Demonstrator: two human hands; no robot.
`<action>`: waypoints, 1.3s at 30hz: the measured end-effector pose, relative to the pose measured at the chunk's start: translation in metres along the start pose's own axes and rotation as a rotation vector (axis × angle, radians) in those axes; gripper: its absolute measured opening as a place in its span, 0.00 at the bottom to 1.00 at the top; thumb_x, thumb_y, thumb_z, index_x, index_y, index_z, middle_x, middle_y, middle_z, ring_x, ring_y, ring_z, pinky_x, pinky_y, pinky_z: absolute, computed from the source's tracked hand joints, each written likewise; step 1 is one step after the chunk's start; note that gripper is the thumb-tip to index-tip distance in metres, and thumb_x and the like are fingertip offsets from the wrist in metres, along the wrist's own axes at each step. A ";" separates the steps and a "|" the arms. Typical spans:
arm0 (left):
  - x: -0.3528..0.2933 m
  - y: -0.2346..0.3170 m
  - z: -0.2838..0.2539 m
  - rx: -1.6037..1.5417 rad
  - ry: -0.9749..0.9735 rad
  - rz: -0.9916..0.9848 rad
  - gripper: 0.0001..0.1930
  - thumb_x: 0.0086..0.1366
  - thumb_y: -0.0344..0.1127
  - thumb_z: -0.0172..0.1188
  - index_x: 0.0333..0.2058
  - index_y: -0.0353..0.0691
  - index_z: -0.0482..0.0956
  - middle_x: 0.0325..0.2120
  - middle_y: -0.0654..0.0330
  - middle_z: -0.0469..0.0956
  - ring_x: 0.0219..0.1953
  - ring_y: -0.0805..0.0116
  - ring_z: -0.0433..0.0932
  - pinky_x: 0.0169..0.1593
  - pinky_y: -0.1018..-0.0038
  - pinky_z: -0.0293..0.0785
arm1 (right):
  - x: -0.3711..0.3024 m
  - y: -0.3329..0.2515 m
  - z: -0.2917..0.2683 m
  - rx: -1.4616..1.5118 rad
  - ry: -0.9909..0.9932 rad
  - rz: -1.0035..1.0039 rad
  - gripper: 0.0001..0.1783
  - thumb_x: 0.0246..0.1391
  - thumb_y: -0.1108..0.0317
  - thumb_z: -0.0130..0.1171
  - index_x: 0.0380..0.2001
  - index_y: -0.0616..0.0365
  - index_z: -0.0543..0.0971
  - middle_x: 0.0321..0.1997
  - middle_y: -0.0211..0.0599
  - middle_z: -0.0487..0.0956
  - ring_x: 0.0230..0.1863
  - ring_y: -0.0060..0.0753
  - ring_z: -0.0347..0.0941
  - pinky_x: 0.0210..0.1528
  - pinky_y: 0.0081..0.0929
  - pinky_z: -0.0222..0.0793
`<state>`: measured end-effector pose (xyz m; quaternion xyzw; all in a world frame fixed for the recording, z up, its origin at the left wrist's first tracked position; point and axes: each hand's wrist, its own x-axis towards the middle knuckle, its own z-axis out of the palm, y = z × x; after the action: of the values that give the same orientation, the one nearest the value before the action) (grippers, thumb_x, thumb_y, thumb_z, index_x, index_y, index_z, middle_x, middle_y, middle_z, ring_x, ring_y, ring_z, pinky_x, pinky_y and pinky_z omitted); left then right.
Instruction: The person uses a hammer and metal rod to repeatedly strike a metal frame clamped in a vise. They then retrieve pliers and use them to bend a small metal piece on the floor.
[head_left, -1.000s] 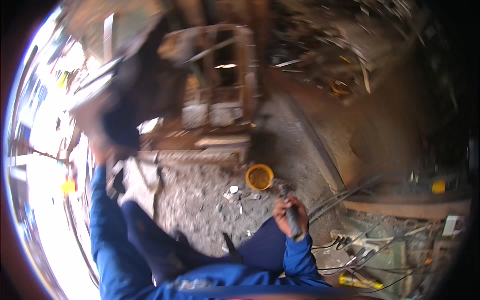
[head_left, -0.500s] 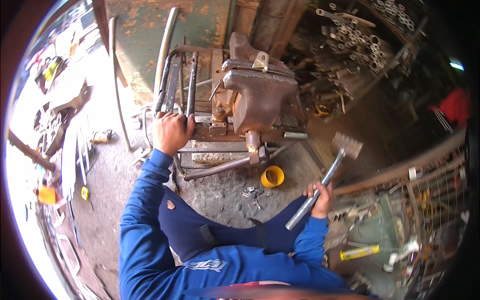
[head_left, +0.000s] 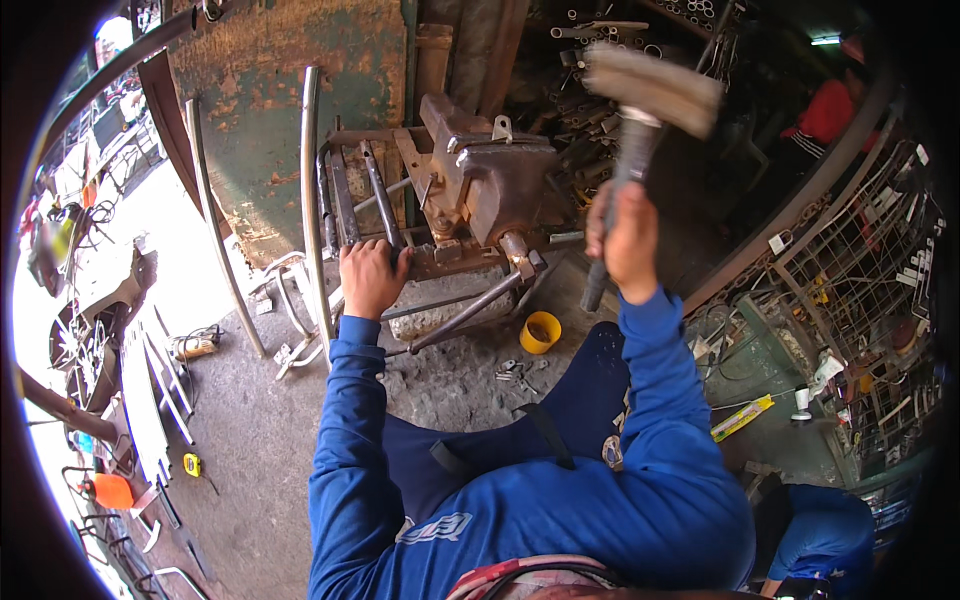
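My right hand (head_left: 628, 240) is raised, closed around the handle of a hammer (head_left: 650, 90). The hammer's heavy head is blurred by motion, up and to the right of a large brown bench vise (head_left: 510, 190). A small metal tab with a hole (head_left: 503, 128) stands upright in the vise jaws. Left of the vise, my left hand (head_left: 374, 280) has its fingers curled over the near edge of the metal stand (head_left: 435, 262), beside its dark bars. The fingertips are hidden behind the edge.
A yellow cup (head_left: 540, 332) and small metal pieces (head_left: 520, 374) lie on the floor below the vise. Curved metal tubes (head_left: 311, 190) stand at left. A tape measure (head_left: 192, 464) is farther left. Stacked pipes lie behind; a wire rack (head_left: 850, 260) stands at right. Another person in blue (head_left: 825, 535) is lower right.
My right hand has lifted the hammer from beside my thigh to up near the vise's height. My left hand stays on the stand. The view has shifted, and the person in blue now shows.
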<state>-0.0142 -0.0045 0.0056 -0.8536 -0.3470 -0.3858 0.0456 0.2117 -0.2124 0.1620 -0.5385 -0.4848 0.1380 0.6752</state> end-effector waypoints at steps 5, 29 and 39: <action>0.002 -0.001 0.001 -0.005 -0.005 -0.019 0.19 0.59 0.51 0.59 0.21 0.40 0.77 0.25 0.53 0.80 0.32 0.53 0.78 0.41 0.61 0.67 | 0.021 -0.008 -0.001 -0.061 -0.044 0.351 0.29 0.62 0.39 0.46 0.28 0.57 0.70 0.14 0.27 0.66 0.08 0.19 0.59 0.10 0.20 0.56; -0.156 0.095 0.037 -1.179 0.166 -0.971 0.21 0.74 0.47 0.42 0.48 0.34 0.71 0.28 0.57 0.79 0.33 0.67 0.79 0.39 0.73 0.74 | -0.025 0.041 -0.075 0.454 -0.335 -0.064 0.29 0.64 0.40 0.40 0.38 0.59 0.68 0.17 0.28 0.65 0.13 0.18 0.62 0.17 0.18 0.62; -0.227 0.064 0.095 -1.456 0.169 -1.334 0.18 0.64 0.47 0.59 0.39 0.35 0.77 0.18 0.62 0.72 0.18 0.71 0.68 0.25 0.77 0.68 | -0.125 -0.014 0.090 0.526 -0.744 -0.503 0.18 0.53 0.55 0.63 0.34 0.57 0.70 0.19 0.38 0.73 0.19 0.43 0.75 0.23 0.38 0.69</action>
<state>-0.0189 -0.1459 -0.2053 -0.2729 -0.4306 -0.5110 -0.6921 0.0728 -0.2530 0.1063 -0.1320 -0.7554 0.2707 0.5820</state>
